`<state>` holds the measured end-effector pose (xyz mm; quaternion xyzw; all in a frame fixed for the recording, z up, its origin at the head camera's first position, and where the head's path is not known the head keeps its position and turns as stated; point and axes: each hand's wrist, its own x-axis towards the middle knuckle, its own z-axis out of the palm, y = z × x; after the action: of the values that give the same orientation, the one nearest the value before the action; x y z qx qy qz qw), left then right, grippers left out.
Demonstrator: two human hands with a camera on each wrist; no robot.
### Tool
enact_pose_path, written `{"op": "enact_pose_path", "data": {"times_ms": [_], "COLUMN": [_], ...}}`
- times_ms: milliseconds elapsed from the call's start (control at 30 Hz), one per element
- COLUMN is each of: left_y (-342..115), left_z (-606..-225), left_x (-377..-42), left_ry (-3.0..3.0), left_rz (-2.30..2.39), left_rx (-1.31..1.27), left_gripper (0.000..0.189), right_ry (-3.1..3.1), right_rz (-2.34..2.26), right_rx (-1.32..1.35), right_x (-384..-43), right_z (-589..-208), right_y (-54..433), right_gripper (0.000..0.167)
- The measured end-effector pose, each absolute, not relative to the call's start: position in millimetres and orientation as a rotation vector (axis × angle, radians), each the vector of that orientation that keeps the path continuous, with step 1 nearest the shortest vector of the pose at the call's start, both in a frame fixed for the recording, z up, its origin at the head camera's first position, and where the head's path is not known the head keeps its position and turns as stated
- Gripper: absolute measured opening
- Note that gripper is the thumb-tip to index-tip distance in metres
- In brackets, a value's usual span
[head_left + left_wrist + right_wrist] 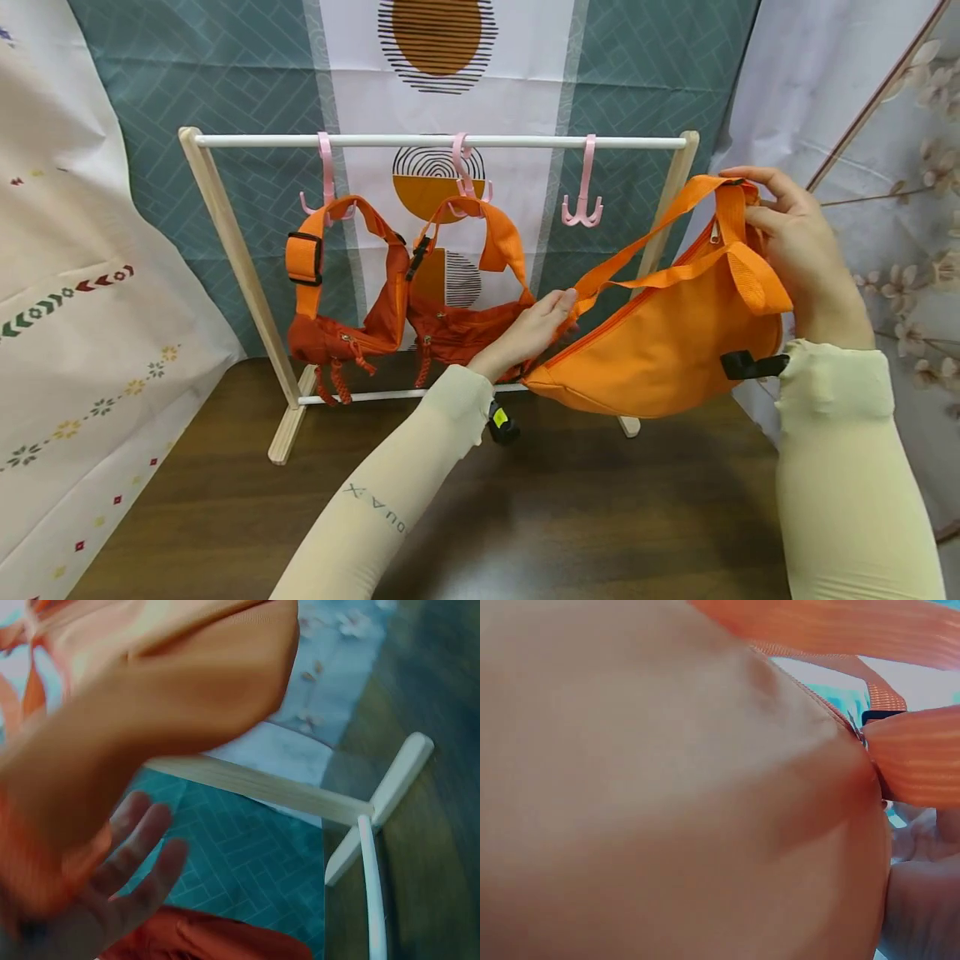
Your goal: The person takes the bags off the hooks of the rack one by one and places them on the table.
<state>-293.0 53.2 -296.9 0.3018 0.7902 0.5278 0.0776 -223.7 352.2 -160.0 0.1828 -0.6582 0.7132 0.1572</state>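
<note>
An orange waist bag (660, 350) hangs at the right, held up between both hands, its zipper slanting along the upper edge. My right hand (798, 242) grips its upper right end where the strap joins. Near the bag's lower left end, my left hand (525, 329) pinches the orange strap (637, 242) between thumb and fingers. In the left wrist view the strap lies blurred across the left hand (142, 877). Bag fabric (667, 787) fills most of the right wrist view, with the right fingers (922, 892) partly hidden behind its edge.
A wooden rack with a white top rail (525, 142) stands on the brown table (600, 508). Two rust-red waist bags (348, 329) (457, 333) hang from pink hooks (327, 175) at left and middle. A third pink hook (582, 192) hangs bare at right.
</note>
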Motion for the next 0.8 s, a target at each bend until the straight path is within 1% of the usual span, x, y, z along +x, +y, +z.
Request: {"op": "enact_pose_path", "data": {"times_ms": [100, 233, 333, 467, 600, 800], "left_y": [33, 10, 1, 2, 10, 21], "left_z": [-300, -308, -319, -331, -335, -340], "left_x": [-290, -287, -284, -278, -271, -261], "left_ry": [2.216, 1.979, 1.78, 1.637, 1.667, 1.775], "left_rz": [1.587, 1.678, 1.778, 1.949, 2.099, 2.198], "left_rx": [0.898, 0.873, 0.845, 0.806, 0.786, 0.799], "left_gripper": [0.068, 0.061, 0.055, 0.054, 0.055, 0.045], "right_ry": [-1.849, -1.773, -1.758, -1.734, -1.738, -1.701], "right_rz": [2.062, 2.129, 2.089, 2.067, 2.082, 2.152], "right_rx": [0.506, 0.434, 0.354, 0.238, 0.146, 0.02], "right_x": [-222, -223, -225, -228, -228, -222], "right_z": [-160, -161, -163, -169, -181, -205], "right_y": [356, 360, 363, 367, 375, 391], "right_gripper": [0.034, 0.03, 0.031, 0.03, 0.029, 0.032]}}
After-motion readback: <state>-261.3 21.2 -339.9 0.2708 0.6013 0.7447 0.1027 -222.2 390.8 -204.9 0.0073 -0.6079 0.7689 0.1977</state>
